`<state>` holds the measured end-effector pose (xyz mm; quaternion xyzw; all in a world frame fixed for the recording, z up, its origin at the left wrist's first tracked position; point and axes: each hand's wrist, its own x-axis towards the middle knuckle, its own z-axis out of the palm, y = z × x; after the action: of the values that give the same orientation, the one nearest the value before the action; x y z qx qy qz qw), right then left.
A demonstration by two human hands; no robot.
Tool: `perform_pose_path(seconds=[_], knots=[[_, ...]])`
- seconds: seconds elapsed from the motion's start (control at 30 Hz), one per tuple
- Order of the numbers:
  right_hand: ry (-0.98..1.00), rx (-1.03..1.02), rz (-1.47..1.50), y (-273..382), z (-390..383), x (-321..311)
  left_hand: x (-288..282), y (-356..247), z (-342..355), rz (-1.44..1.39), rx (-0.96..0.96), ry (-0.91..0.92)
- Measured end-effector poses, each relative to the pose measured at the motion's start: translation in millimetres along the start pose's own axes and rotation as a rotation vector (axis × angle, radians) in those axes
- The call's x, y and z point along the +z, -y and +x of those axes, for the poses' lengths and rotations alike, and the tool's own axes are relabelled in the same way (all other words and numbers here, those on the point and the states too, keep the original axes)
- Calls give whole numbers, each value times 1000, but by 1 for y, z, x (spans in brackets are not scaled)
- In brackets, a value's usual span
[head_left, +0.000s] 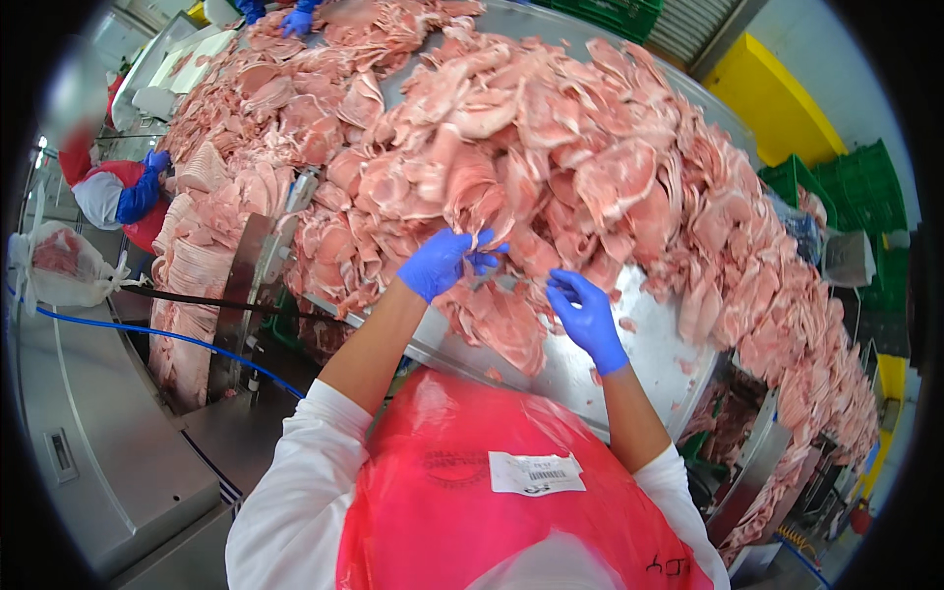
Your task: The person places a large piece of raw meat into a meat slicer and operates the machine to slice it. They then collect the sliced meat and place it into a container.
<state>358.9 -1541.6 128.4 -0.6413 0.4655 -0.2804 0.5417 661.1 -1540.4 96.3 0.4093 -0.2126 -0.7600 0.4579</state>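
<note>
A large heap of thin pink raw meat slices covers the metal table. My left hand, in a blue-purple glove, is at the near edge of the heap with its fingers bent among the slices. To its right, my right hand, gloved alike, hovers above the table with fingertips and thumb pressed together. Something thin and pale seems to stretch between the two hands, too small to make out. Below them a loose meat slice lies on the metal.
Overlapping meat slices fill slicer-like metal machines at left and right. A blue hose and a black cable cross at left. Co-workers' gloved hands show at the far edge and far left. Green crates stand at right.
</note>
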Motion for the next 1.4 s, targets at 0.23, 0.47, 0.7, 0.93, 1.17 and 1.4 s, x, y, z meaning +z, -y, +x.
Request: perform_pose_path(seconds=[0.23,0.47,0.7,0.93,1.17,1.4], knots=[[55,183,390,2,-6,4,83,47,-49,30,-200,71],[-31,-55,178,-19,-26,4,122,55,-62,87,-76,-154],[-36,-85,326,11,-32,-2,100,44,-35,595,104,-50],[274,-45,-156,3,-45,-46,74,15,-48,145,143,-172],[665,73,-454,-36,-41,-48,-61,36,-90,264,81,-619],[4,-226,127,202,277,-166,-109,54,-130,235,222,-792]])
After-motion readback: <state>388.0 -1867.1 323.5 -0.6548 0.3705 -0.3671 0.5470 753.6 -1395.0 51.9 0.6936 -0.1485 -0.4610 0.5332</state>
